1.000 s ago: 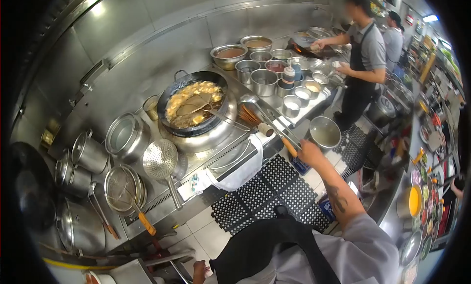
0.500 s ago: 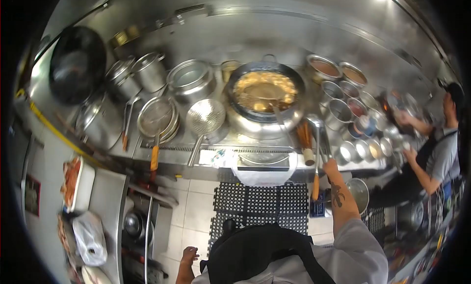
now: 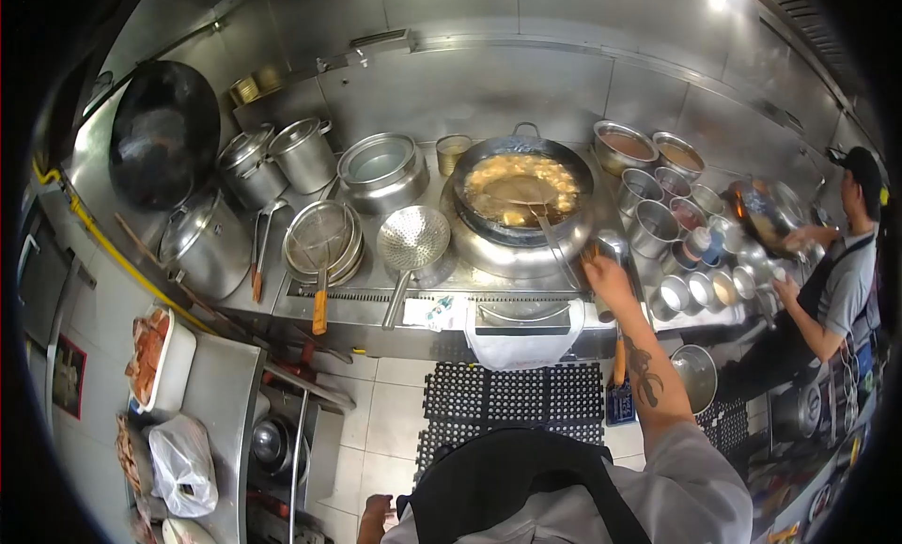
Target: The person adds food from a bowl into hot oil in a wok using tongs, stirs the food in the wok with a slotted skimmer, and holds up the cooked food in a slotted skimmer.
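1. Head view: my right hand [image 3: 611, 286] is stretched forward, fingers curled near the end of a wire-mesh strainer's [image 3: 520, 191] thin metal handle [image 3: 552, 241]; I cannot tell whether they grip anything.
2. My left hand [image 3: 378, 512] hangs low beside my black cloth apron [image 3: 512, 488], fingers loosely bent, grip unclear.
3. The strainer's round mesh rests in a dark, bowl-shaped wok [image 3: 470, 215], among golden food pieces [image 3: 495, 168].
4. A smooth steel ladle [image 3: 613, 244] lies just beyond my right hand.
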A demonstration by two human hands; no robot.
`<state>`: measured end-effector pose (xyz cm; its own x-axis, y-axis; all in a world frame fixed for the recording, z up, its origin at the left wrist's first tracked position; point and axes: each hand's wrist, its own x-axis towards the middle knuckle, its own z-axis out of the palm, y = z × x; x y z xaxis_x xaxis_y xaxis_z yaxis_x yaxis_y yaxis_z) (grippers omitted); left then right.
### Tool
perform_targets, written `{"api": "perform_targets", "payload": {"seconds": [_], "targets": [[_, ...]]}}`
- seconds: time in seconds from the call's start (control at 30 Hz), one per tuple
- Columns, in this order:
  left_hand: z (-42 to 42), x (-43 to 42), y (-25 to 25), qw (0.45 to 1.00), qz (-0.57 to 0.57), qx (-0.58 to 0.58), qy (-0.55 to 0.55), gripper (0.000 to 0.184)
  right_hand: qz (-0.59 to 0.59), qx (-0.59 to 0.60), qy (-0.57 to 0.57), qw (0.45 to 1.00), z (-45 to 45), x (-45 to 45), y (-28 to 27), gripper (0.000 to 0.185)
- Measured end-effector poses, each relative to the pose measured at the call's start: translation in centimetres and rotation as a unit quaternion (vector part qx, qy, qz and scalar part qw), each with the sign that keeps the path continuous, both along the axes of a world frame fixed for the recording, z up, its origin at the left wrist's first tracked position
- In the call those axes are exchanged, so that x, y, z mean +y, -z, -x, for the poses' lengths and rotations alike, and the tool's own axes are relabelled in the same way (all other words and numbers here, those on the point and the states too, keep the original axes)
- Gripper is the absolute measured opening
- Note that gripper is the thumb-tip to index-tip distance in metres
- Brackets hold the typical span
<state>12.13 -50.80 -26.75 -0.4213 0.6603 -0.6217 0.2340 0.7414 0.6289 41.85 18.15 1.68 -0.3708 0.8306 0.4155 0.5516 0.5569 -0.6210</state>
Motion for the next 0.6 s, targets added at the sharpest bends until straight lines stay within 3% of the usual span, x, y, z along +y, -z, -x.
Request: {"api": "perform_targets", "payload": {"seconds": [0.03, 0.13, 0.23, 0.33, 0.37, 0.4, 0.47, 0.53, 0.6], "targets": [[1.5, 0.4, 0.8, 0.998, -0.036, 0.016, 0.053, 0.025, 0.015, -0.022, 0.011, 1.0, 1.1, -0.6, -1.4, 0.025], [5.4, 3.3, 2.9, 0.981, -0.067, -0.007, -0.18, 0.028, 0.042, -0.061, 0.038, 0.997, 2.7, -2.6, -3.2, 0.032], [7.6, 5.0, 1.9, 0.917, -0.053, -0.112, -0.38, 0.03, -0.005, -0.047, 0.042, 0.998, 3.6, -4.3, -2.7, 0.032], [8.6, 4.0, 1.5, 0.924, 0.008, -0.103, -0.367, 0.027, -0.073, -0.03, 0.052, 0.996, 4.2, -6.2, -1.6, 0.023], [9.6, 2.2, 2.9, 0.979, -0.026, -0.018, -0.203, 0.028, -0.071, -0.038, 0.057, 0.995, 4.4, -6.5, -1.3, 0.023], [10.5, -0.3, 5.0, 0.995, -0.061, 0.067, -0.03, 0.03, -0.069, -0.046, 0.063, 0.995, 4.5, -6.9, -1.2, 0.023], [9.7, -2.7, 6.6, 0.981, 0.061, -0.005, -0.185, 0.024, -0.099, -0.052, 0.056, 0.992, 4.9, -8.5, -1.8, 0.024], [9.7, -3.1, 7.1, 0.923, 0.185, -0.071, -0.329, 0.025, -0.123, -0.045, 0.056, 0.99, 5.2, -11.0, -2.8, 0.027], [11.4, -2.5, 7.3, 0.938, 0.188, -0.068, -0.284, 0.025, -0.139, -0.029, 0.06, 0.988, 5.1, -14.2, -3.8, 0.033]]}}
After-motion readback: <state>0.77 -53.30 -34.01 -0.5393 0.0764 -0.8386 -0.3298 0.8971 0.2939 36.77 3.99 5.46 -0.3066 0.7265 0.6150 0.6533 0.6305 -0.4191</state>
